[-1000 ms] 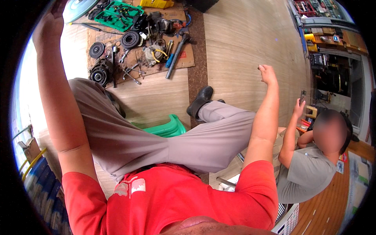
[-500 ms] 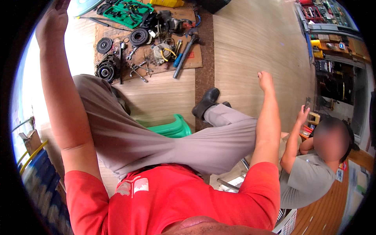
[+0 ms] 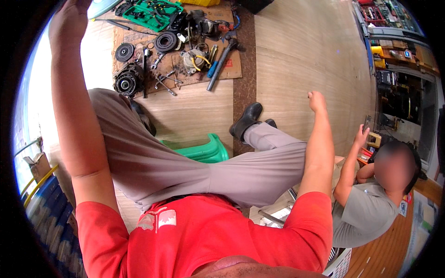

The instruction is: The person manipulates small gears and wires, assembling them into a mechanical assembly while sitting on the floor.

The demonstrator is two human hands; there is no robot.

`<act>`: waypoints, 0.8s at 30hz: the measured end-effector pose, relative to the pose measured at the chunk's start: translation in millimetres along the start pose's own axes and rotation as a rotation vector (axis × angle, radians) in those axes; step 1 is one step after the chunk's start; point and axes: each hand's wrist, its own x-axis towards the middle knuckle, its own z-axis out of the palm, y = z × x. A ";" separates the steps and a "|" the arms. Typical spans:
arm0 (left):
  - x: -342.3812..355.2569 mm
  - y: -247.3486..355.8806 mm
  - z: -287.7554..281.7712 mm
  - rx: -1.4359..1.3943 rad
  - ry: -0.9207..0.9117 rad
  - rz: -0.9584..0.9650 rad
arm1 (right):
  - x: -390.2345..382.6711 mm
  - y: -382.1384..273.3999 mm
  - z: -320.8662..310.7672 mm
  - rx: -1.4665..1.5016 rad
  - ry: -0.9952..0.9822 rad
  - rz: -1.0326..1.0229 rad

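My left hand (image 3: 69, 25) is raised at the upper left, well away from the parts on the floor. Its fingertips are cut off by the picture's upper edge, so its grip is hidden. My right hand (image 3: 317, 101) is held out over the floor on the right, fingers curled into a fist, with nothing visible in it. Left of centre lies a cardboard sheet (image 3: 233, 73) bearing a hammer (image 3: 221, 64), a blue-handled screwdriver (image 3: 212, 69), yellow-handled pliers (image 3: 199, 61), a black pulley (image 3: 165, 42), a flatter black disc (image 3: 124, 52) and a grooved pulley unit (image 3: 127, 83).
A green tool case (image 3: 153, 15) lies open beyond the cardboard's parts. Between my legs is a green plastic stool (image 3: 211, 150). At right sits another person (image 3: 366, 213) holding up a dark phone-like object (image 3: 367, 122). Shelves with tools (image 3: 394, 53) line the far right.
Both my hands stay raised; the right one keeps its curled fingers. The whole view has shifted slightly, and the parts on the cardboard lie as before.
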 end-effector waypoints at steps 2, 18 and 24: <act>-6.6 -2.8 10.3 0.106 -0.026 -0.016 | 2.7 -7.0 -3.4 -0.034 -0.051 -0.002; -62.0 -40.3 80.1 0.354 -0.400 -0.134 | 12.2 -44.8 -68.6 0.246 -0.161 -0.038; -111.1 -37.5 117.8 0.521 -0.630 -0.123 | -23.3 -203.5 -156.2 0.985 0.140 -0.456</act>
